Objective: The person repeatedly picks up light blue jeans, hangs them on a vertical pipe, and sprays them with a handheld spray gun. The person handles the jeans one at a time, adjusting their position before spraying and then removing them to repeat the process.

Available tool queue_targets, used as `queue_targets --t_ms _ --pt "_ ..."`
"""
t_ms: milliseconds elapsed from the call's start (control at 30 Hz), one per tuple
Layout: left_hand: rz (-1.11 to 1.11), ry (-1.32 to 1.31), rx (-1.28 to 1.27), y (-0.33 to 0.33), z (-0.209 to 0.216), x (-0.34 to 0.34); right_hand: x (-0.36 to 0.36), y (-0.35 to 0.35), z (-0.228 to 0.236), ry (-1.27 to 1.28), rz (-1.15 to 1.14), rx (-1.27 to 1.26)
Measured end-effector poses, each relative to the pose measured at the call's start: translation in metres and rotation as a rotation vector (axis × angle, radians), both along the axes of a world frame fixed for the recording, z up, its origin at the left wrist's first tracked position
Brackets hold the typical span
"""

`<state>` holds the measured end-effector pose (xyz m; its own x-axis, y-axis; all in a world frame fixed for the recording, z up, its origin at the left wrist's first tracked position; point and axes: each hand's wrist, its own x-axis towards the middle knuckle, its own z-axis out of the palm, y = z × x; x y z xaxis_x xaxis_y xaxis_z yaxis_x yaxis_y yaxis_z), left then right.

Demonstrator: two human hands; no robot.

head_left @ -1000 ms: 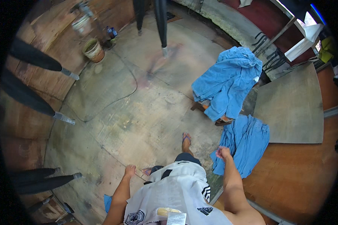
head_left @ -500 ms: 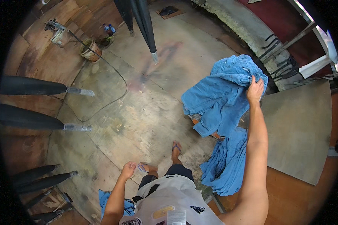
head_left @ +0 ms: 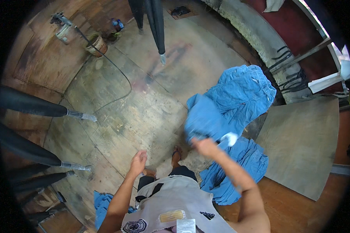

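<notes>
My right hand point(head_left: 206, 147) grips the edge of a blue denim garment point(head_left: 206, 118), blurred by motion, raised in front of me; a white patch point(head_left: 230, 139) shows beside the wrist. Behind it, light-blue denim trousers point(head_left: 237, 87) with an elastic waist lie on a heap at the right. A second blue denim pile point(head_left: 237, 171) rests lower, under my right forearm. Empty, my left hand point(head_left: 138, 163) hovers above the floor left of my feet, its fingers loosely stretched. More blue cloth point(head_left: 102, 206) lies beside my left elbow.
Black-wrapped forms with clear plastic ends point(head_left: 79, 114) jut in from the left, and another hangs from above point(head_left: 155, 31). A hose point(head_left: 126, 77) trails on the floor from a bucket point(head_left: 96, 46) and spray gun. A grey board point(head_left: 299, 143) stands at the right.
My right hand has moved from the far waistband toward me and left, drawing a blue garment with it. My left hand has risen slightly, and the view has shifted.
</notes>
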<state>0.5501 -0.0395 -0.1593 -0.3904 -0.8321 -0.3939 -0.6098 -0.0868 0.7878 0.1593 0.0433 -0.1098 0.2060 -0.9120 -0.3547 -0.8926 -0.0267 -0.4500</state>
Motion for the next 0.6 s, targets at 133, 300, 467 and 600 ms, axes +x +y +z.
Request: queue_targets --t_ms 133,300,467,600 --pt "-0.118 -0.093 0.067 -0.007 0.039 -0.041 0.153 0.022 0.021 -0.369 0.1 0.15" --pt "-0.804 -0.81 0.422 0.001 0.016 0.028 0.238 0.009 0.03 -0.49 0.233 0.194" --pt "-0.56 -0.409 0.4 -0.014 -0.016 0.138 0.286 -0.033 -0.002 -0.16 -0.09 -0.103" --pt "-0.236 -0.343 0.251 -0.034 0.011 0.204 0.345 -0.08 -0.046 0.449 -0.12 -0.082"
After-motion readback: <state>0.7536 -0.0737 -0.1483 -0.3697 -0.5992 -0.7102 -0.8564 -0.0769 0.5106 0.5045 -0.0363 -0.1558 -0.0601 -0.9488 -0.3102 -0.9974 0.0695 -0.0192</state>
